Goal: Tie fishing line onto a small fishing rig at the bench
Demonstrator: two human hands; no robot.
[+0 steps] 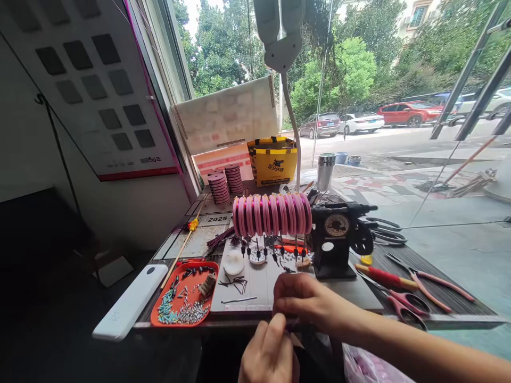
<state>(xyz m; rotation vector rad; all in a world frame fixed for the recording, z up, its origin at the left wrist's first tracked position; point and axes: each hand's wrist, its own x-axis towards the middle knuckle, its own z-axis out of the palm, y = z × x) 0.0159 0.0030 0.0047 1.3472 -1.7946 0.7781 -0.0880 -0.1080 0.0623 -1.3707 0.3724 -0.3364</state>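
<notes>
Fine dark wire (293, 321), barely visible, was pinched between the two hands at the near edge of the surface (359, 298). The right hand (303, 300) curled its fingers shut around the strand, reaching in from the right; the left hand (269, 354) rose from below, thumb and fingers closed on the same piece, just beside the right. What exactly the strand was could not be told. Behind the hands lay a white work mat (255, 282) scattered with short dark wire pieces (235, 282). A row of pink spools (272, 214) stood across the mat's far side, small black weights hanging under them. Just right of the spools stood a black winding machine (337, 239) with a round dial. Left of the mat, an orange tray (183, 295) held small metal and coloured parts, with a white power bank (130, 308) beside it at the corner. Red-handled pliers (407, 306) and scissors (383, 231) lay well apart on the right. A yellow bag (272, 159) stood at the back.
</notes>
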